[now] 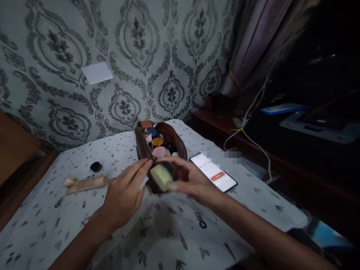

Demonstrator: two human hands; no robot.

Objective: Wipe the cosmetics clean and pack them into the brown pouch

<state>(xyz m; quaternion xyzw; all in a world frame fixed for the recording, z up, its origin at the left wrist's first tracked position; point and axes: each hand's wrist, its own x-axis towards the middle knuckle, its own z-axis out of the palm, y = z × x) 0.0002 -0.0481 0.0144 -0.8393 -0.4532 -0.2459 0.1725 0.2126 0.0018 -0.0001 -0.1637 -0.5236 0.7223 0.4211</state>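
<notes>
A small yellow-green container [161, 177], perhaps a jar, is gripped between the thumb and fingers of my right hand [189, 178]; motion blurs it. Just behind it stands an open brown zip pouch [143, 146] packed with cosmetics, including a pink round item [160, 152] and a yellow lid [157, 141]. My left hand [126, 185] is at the pouch's front left corner, its fingers pressed together. Under those fingers shows a bit of something thin and white [144, 182], mostly hidden. The pouch's front end is covered by both hands and the container.
Left on the patterned sheet [168, 240] lie a beige tube [88, 185], a small clear-topped piece [69, 181] and a black round cap [96, 166]. A phone [212, 172] showing a timer lies right of the pouch. A white cable [257, 144] hangs along the dark furniture.
</notes>
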